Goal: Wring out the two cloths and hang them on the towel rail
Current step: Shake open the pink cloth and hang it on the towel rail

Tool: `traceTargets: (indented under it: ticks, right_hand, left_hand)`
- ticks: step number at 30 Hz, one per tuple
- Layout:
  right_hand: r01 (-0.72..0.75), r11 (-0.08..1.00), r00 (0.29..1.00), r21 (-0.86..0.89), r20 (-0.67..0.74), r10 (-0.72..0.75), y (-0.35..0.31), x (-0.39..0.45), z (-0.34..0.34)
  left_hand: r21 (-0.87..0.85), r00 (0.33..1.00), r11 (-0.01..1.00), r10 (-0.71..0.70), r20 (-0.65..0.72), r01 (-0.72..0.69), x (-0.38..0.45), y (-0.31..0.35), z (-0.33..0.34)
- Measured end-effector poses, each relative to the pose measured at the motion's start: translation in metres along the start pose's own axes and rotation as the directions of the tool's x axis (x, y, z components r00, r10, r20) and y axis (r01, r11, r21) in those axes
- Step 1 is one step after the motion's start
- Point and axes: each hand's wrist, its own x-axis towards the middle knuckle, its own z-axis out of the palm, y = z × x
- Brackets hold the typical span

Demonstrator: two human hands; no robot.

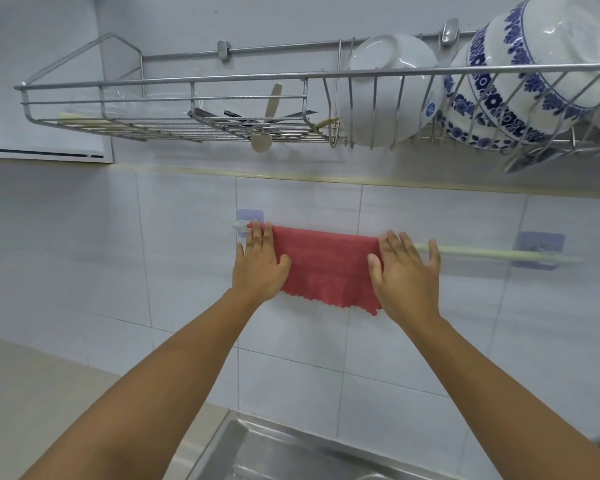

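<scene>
A red cloth (326,268) drapes the towel rail (482,252), its right half bare, while the left hand (258,268) and right hand (407,275) press its side edges flat, fingers spread, gripping nothing.

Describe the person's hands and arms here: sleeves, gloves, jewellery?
Both arms are bare up to the frame edge, no sleeves in view. The left hand and right hand have no gloves, and no rings, watch or bracelets are visible. Nails look short and unpainted.

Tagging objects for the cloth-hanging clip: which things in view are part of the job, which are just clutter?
Job:
- red cloth, draped over the rail
- towel rail
- left hand and right hand, flat on the cloth's edges
- sink, below

Clutter:
- wire rack
- white bowl, blue-patterned bowls
- utensils in the rack

Second cloth not in view.
</scene>
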Motion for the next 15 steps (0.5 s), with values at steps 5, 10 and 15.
traceTargets:
  ticks: [5, 10, 15]
  right_hand:
    - [0.02, 1.0, 1.0, -0.022, 0.01, -0.02, 0.0059, -0.0029, -0.0001]
    - [0.021, 1.0, 0.999, -0.014, 0.042, -0.02, -0.0001, 0.0029, -0.0008]
    - [0.02, 1.0, 1.0, 0.012, 0.017, -0.02, -0.0001, -0.0003, 0.0004]
  left_hand:
    - [0.075, 1.0, 0.997, 0.0, -0.016, 0.001, -0.0012, 0.0061, -0.0012]
    - [0.091, 1.0, 0.996, -0.003, 0.001, 0.003, 0.0001, 0.002, -0.0025]
    - [0.113, 1.0, 0.994, 0.0, -0.012, 0.001, -0.0006, 0.0006, -0.0003]
